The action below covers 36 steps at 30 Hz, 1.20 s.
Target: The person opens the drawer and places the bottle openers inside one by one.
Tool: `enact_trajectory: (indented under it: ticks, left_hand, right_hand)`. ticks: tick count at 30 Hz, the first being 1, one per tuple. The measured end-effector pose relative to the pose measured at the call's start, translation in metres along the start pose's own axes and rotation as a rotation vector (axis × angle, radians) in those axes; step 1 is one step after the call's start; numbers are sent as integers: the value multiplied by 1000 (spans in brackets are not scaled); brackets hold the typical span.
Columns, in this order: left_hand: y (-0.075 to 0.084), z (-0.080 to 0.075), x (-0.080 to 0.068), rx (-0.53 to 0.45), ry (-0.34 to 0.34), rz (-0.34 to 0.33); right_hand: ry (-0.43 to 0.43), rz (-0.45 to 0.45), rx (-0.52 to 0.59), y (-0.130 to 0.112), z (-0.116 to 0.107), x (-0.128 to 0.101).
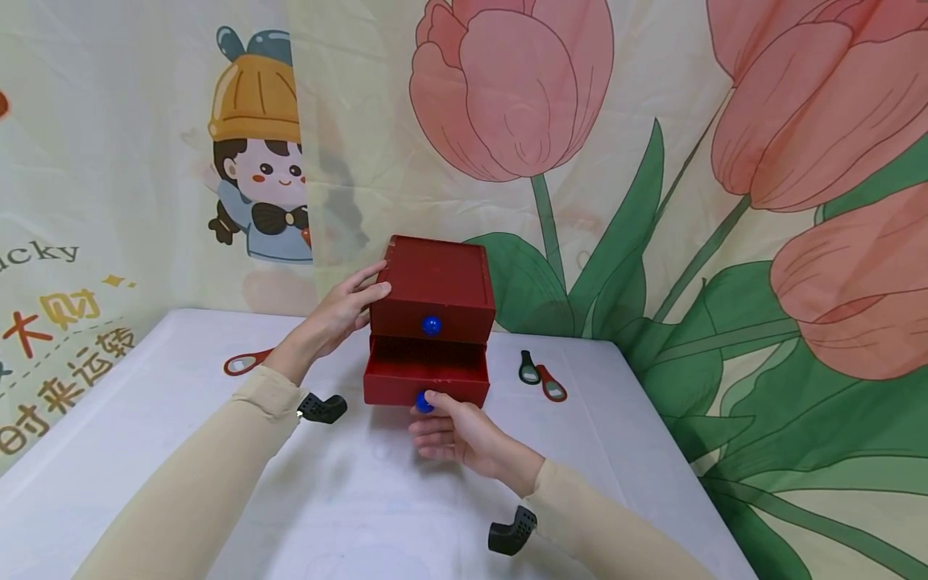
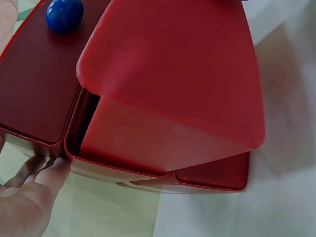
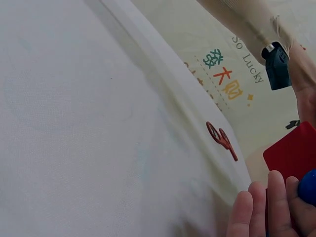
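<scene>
A glossy red drawer box (image 1: 442, 270) stands on the white table, its upper drawer closed behind a blue knob (image 1: 432, 325). The lower drawer (image 1: 467, 392) is pulled out; in the head view no contents show inside it. With thumb and fingers my right hand (image 1: 464, 435) holds that drawer's blue knob (image 3: 308, 187), its other fingers extended below. My left hand (image 1: 337, 314) rests against the box's left side, fingers reaching to its top edge. In the left wrist view its fingertips (image 2: 57, 173) touch the side wall near the closed drawer.
Left of the box, partly behind my left forearm, lies a red loop-handled item like scissors (image 3: 222, 140). To the right are a small black item (image 1: 529, 368) and a red one (image 1: 553, 384), each with an oval end. A printed cloth (image 1: 348, 121) hangs behind the table.
</scene>
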<state>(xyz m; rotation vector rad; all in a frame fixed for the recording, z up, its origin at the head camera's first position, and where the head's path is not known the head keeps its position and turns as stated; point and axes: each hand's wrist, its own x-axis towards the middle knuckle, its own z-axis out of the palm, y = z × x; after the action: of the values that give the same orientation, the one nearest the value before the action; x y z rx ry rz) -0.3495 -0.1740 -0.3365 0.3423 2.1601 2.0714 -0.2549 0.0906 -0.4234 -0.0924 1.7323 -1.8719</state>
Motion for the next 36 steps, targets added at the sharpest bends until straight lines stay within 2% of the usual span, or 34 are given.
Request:
enact_trajectory:
  ticks: [18,36]
  left_hand:
    - [-2,-2,-1,-27,-7,6]
    - [-1,0,0,-2,-3,8]
  right_hand:
    - [-23,21,-8,3,4,-11]
    - [-40,9,-22,6,4,-18]
